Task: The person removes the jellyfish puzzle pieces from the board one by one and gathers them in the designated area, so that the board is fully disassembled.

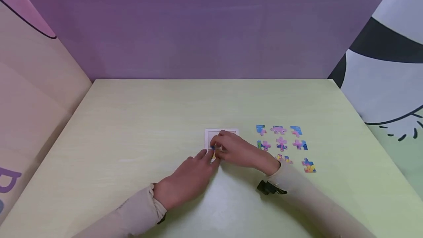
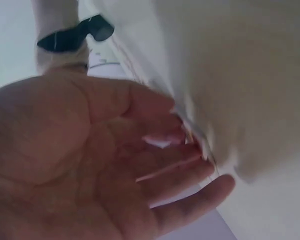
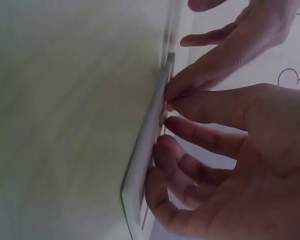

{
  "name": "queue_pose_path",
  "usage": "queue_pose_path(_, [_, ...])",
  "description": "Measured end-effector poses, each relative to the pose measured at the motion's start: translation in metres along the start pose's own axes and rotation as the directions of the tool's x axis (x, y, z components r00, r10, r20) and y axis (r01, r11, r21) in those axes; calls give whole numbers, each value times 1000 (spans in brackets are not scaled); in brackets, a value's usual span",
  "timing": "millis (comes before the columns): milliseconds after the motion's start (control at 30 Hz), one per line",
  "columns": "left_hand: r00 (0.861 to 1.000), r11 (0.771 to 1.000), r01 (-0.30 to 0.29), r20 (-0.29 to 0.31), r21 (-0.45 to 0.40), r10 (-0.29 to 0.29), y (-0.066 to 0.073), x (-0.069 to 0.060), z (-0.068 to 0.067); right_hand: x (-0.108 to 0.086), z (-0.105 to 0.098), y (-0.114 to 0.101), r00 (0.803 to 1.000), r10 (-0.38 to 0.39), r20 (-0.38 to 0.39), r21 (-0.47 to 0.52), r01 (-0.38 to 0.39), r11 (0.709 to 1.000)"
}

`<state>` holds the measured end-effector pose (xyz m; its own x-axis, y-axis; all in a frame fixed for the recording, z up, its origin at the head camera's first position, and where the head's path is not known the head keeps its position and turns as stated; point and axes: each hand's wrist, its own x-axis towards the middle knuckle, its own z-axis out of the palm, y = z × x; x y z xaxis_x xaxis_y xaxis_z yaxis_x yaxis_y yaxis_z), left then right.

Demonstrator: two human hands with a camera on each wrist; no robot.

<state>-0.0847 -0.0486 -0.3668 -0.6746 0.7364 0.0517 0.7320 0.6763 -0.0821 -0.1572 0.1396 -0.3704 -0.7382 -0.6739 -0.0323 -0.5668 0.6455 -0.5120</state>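
A small white puzzle frame (image 1: pixel 207 134) lies flat near the middle of the table, largely covered by both hands. Over its lower left part, my right hand (image 1: pixel 239 150) pinches a small jigsaw piece (image 1: pixel 213 147) between thumb and forefinger; blue and yellow show beside the fingertips. My left hand (image 1: pixel 190 179) reaches in from the lower left, its fingers extended and touching the frame's left and bottom edge. In the right wrist view the frame (image 3: pixel 140 165) appears edge-on, with fingertips of both hands meeting on it.
Right of the frame, several loose pink, blue and yellow jigsaw pieces (image 1: pixel 281 143) lie in rough rows; the right wrist partly covers the bottom row. The pale table (image 1: pixel 138 120) meets a purple panel (image 1: pixel 211 28) at the back. Patterned walls flank both sides.
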Motion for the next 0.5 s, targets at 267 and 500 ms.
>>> queue_pose_path(267, [997, 985, -83, -4, -152, 83, -21, -5, -12, 1, 4, -2, 999, 35, -7, 24, -35, 999])
queue_pose_path(500, [993, 969, -69, 73, -238, 89, -32, -6, -18, 0, 4, -1, 999, 44, 7, 11, -44, 999])
